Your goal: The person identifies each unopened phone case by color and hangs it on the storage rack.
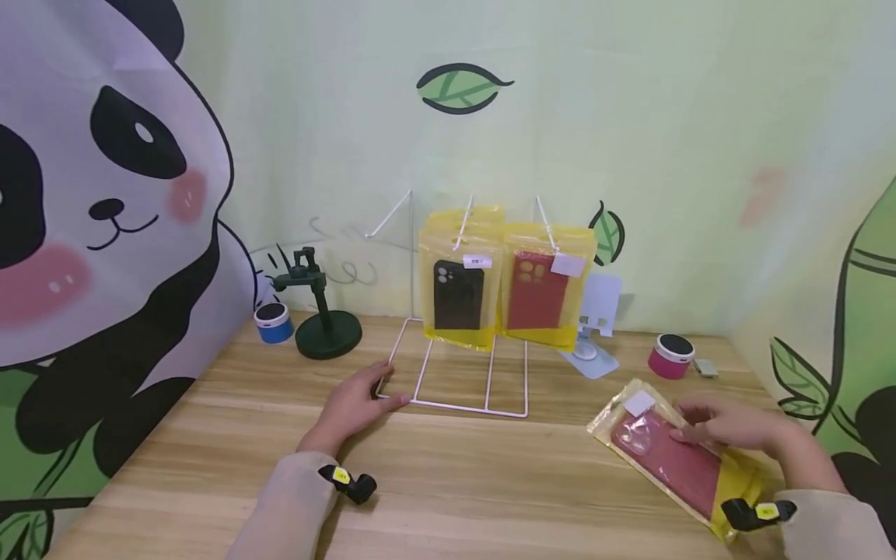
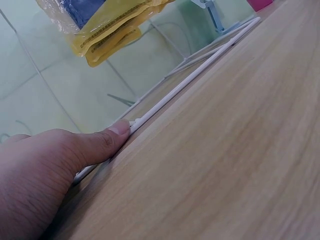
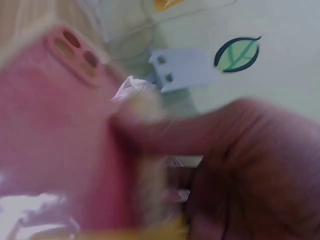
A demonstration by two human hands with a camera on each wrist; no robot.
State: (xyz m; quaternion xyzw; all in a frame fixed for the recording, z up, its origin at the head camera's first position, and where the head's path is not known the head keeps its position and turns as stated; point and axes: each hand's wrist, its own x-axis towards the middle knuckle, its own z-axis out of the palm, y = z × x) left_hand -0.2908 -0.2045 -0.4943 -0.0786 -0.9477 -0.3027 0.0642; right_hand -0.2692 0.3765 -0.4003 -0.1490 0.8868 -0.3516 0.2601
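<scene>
A white wire display rack (image 1: 455, 407) stands on the table. My left hand (image 1: 353, 404) grips the front left corner of its base, and the left wrist view shows the thumb (image 2: 112, 140) on the front rod. On the rack's hooks hang yellow-edged clear packets, one with a black phone case (image 1: 458, 299) in front and one with a red phone case (image 1: 535, 295). At the right, my right hand (image 1: 735, 424) pinches another packet by its edge, holding a red phone case (image 1: 668, 459) tilted. That hand is blurred in the right wrist view.
A dark green stand (image 1: 327, 334) and a blue round speaker (image 1: 274, 323) stand left of the rack. To its right are a light blue phone stand (image 1: 598, 307), a pink round speaker (image 1: 671, 356) and a small grey item (image 1: 705, 368). The leftmost hook (image 1: 387, 215) holds nothing.
</scene>
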